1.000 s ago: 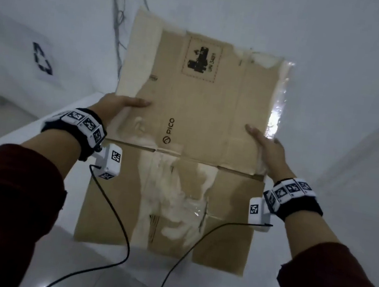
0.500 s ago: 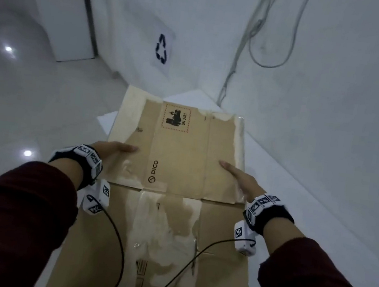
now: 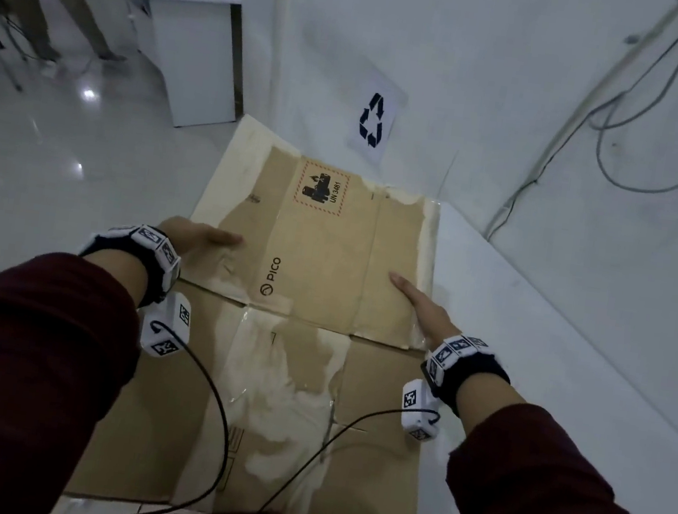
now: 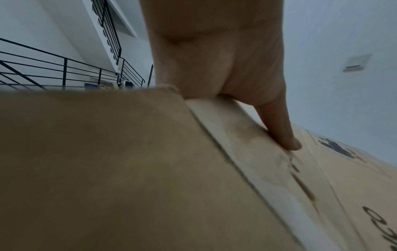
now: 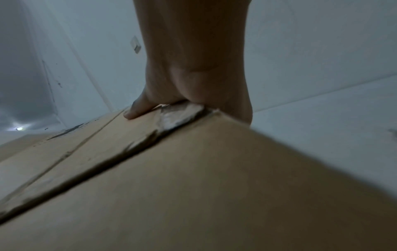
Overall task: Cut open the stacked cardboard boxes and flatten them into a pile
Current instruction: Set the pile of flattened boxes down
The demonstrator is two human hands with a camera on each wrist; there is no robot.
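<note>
A flattened brown cardboard box [image 3: 319, 263], printed "PICO" and with a battery label, lies nearly level in front of me, its torn tape patches facing up. My left hand [image 3: 193, 237] grips its left edge, thumb on top and fingers hidden beneath. On the opposite edge my right hand [image 3: 421, 306] holds it the same way. The left wrist view shows the thumb [image 4: 281, 132] pressed on the cardboard [image 4: 128, 169]. The right wrist view shows the right hand [image 5: 193, 68] clamped over the cardboard's torn edge [image 5: 182, 112].
A paper recycling sign [image 3: 372, 121] hangs on the white wall ahead. A low white ledge [image 3: 535, 325] runs along the right, with cables [image 3: 557, 156] on the wall above. A white desk [image 3: 193, 43] stands at the back left. Glossy floor [image 3: 56, 198] lies to the left.
The cardboard has come down from upright against the wall to nearly level over the floor. My view has swung toward the recycling sign. Both hands keep their grip.
</note>
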